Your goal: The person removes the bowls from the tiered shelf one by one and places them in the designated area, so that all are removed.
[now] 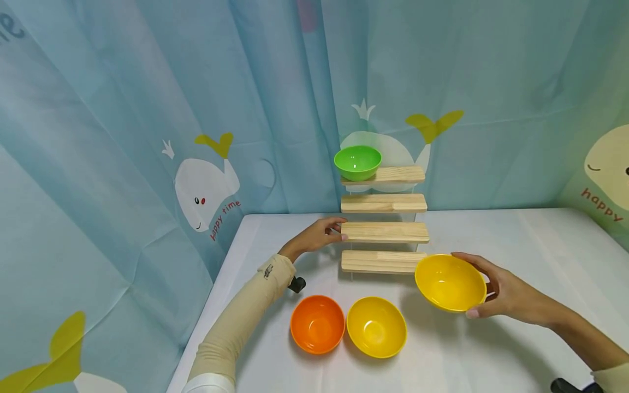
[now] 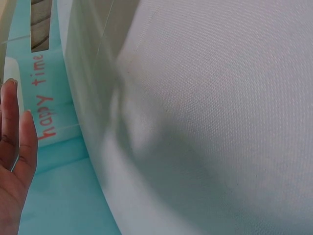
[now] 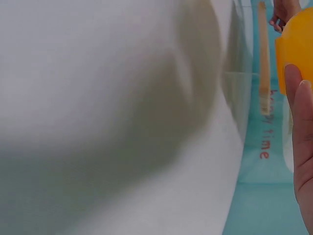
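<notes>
A yellow bowl (image 1: 449,284) is held off the table by my right hand (image 1: 513,292), thumb and fingers gripping its right side. It hovers near the right end of the lowest board of a wooden step rack (image 1: 385,232). My left hand (image 1: 316,234) steadies that rack, thumb and finger at the left end of the second board from the bottom. On the top board sits a green bowl (image 1: 357,162), toward the left. In the right wrist view the held bowl (image 3: 299,44) is partly cut off by the frame edge.
An orange bowl (image 1: 317,324) and a second yellow bowl (image 1: 376,327) stand side by side on the white table (image 1: 521,240), in front of the rack. Behind the table hangs a blue curtain (image 1: 295,109) with whale prints.
</notes>
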Demonstrator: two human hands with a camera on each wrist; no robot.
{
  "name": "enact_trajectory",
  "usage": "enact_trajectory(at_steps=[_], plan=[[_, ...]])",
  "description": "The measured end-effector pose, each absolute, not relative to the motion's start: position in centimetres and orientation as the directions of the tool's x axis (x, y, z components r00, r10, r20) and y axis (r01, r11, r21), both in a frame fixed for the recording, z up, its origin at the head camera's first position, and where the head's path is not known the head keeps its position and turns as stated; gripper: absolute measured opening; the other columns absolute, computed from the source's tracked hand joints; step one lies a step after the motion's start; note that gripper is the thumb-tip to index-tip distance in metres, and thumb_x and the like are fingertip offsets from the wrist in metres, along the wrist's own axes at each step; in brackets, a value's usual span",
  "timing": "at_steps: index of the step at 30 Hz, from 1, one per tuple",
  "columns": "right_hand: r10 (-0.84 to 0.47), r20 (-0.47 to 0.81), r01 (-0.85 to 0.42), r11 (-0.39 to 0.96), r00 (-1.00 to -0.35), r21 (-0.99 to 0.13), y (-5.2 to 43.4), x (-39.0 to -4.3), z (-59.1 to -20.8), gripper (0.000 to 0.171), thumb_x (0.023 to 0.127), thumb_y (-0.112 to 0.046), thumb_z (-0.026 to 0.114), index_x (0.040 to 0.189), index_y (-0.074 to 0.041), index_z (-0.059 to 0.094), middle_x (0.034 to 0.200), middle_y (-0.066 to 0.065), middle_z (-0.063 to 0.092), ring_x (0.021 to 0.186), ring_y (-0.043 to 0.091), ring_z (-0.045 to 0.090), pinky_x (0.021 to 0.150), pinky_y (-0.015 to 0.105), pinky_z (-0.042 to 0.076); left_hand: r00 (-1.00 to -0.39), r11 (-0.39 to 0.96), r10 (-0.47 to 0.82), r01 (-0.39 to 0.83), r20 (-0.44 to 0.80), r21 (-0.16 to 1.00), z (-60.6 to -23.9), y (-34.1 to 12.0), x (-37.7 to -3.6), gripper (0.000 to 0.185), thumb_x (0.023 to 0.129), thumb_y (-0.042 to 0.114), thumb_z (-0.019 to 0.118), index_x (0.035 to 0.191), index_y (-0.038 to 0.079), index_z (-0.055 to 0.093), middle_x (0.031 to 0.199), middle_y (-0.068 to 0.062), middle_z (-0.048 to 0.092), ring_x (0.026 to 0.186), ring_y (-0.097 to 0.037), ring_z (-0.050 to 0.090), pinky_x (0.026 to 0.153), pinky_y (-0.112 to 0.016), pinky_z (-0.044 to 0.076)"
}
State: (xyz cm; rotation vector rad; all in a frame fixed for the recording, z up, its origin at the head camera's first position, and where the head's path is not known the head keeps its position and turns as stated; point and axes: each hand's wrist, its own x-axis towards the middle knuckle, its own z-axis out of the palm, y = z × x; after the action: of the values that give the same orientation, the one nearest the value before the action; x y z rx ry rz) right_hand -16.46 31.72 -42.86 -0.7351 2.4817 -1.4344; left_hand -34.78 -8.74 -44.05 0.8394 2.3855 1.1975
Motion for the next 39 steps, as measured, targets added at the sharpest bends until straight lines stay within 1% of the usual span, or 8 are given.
enact_trajectory(at_steps=[5,9,14,22,27,33,35,39], plan=[[-0.546,0.064,-0.304,0.361,-0.835,-0.882,31.6,-15.7,-43.7,0.09,0.075,-0.004,0.074,0.15,-0.015,0.023,0.139,-0.005,0.037,0.09,0.024,0.062,0.067,0.032,0.054,-0.763,0.468,0.644,0.344,-0.049,0.814,-44.1,-8.8,-34.9,0.056,0.093,0.031,0.062,0.143,0.017,0.042,0.134,-0.01,0.048,0.114,-0.023,0.05,0.089,-0.033,0.044],[-0.57,0.066,-0.312,0.347,-0.819,-0.885,31.5,-15.3,-44.3,0.091,0.075,-0.005,0.073,0.15,-0.014,0.023,0.14,-0.003,0.037,0.092,0.024,0.061,0.067,0.032,0.053,-0.77,0.472,0.637,0.344,-0.044,0.811,-44.1,-8.8,-34.8,0.055,0.092,0.034,0.063,0.141,0.019,0.045,0.13,-0.006,0.05,0.111,-0.019,0.051,0.088,-0.031,0.045],[-0.577,0.044,-0.296,0.35,-0.815,-0.889,31.4,-14.7,-45.0,0.091,0.075,-0.006,0.073,0.15,-0.015,0.023,0.14,-0.005,0.036,0.091,0.023,0.062,0.067,0.031,0.053,-0.771,0.467,0.636,0.357,-0.027,0.809,-44.3,-8.8,-34.9,0.056,0.091,0.037,0.064,0.14,0.018,0.046,0.127,-0.004,0.052,0.108,-0.016,0.052,0.088,-0.031,0.045],[-0.569,-0.045,-0.211,0.376,-0.821,-0.902,30.9,-13.9,-46.1,0.088,0.075,-0.007,0.074,0.149,-0.014,0.026,0.139,-0.012,0.037,0.103,0.016,0.054,0.068,0.03,0.051,-0.769,0.468,0.639,0.355,-0.032,0.809,-44.3,-8.8,-34.9,0.058,0.09,0.039,0.064,0.141,0.018,0.045,0.123,-0.004,0.053,0.106,-0.017,0.053,0.087,-0.031,0.046],[-0.59,-0.064,-0.192,0.361,-0.805,-0.913,30.8,-13.6,-46.9,0.09,0.074,-0.007,0.073,0.149,-0.012,0.024,0.14,-0.015,0.036,0.105,0.014,0.052,0.068,0.03,0.05,-0.767,0.465,0.641,0.353,-0.034,0.812,-44.4,-8.8,-34.9,0.059,0.091,0.038,0.063,0.142,0.016,0.045,0.123,-0.005,0.053,0.108,-0.019,0.053,0.087,-0.032,0.045],[-0.583,-0.125,-0.143,0.392,-0.803,-0.909,30.7,-13.5,-47.1,0.093,0.074,-0.008,0.074,0.15,-0.013,0.022,0.139,-0.022,0.032,0.106,0.014,0.051,0.072,0.03,0.049,-0.763,0.456,0.645,0.345,-0.037,0.82,-44.4,-8.7,-35.0,0.058,0.091,0.037,0.063,0.142,0.015,0.045,0.124,-0.007,0.052,0.109,-0.021,0.052,0.088,-0.032,0.045],[-0.59,-0.132,-0.139,0.392,-0.797,-0.909,30.7,-13.4,-47.0,0.093,0.074,-0.008,0.074,0.15,-0.014,0.021,0.139,-0.022,0.031,0.107,0.015,0.051,0.072,0.03,0.049,-0.762,0.456,0.647,0.354,-0.031,0.816,-44.3,-8.8,-34.9,0.06,0.091,0.038,0.063,0.142,0.014,0.044,0.125,-0.006,0.052,0.108,-0.02,0.052,0.087,-0.032,0.045],[-0.613,-0.134,-0.145,0.385,-0.779,-0.911,30.8,-13.3,-47.0,0.093,0.076,-0.007,0.072,0.151,-0.015,0.019,0.141,-0.02,0.029,0.107,0.016,0.051,0.072,0.03,0.048,-0.767,0.46,0.641,0.351,-0.031,0.816,-44.1,-8.8,-34.7,0.058,0.091,0.038,0.063,0.141,0.017,0.045,0.126,-0.004,0.051,0.107,-0.017,0.053,0.087,-0.031,0.045]])
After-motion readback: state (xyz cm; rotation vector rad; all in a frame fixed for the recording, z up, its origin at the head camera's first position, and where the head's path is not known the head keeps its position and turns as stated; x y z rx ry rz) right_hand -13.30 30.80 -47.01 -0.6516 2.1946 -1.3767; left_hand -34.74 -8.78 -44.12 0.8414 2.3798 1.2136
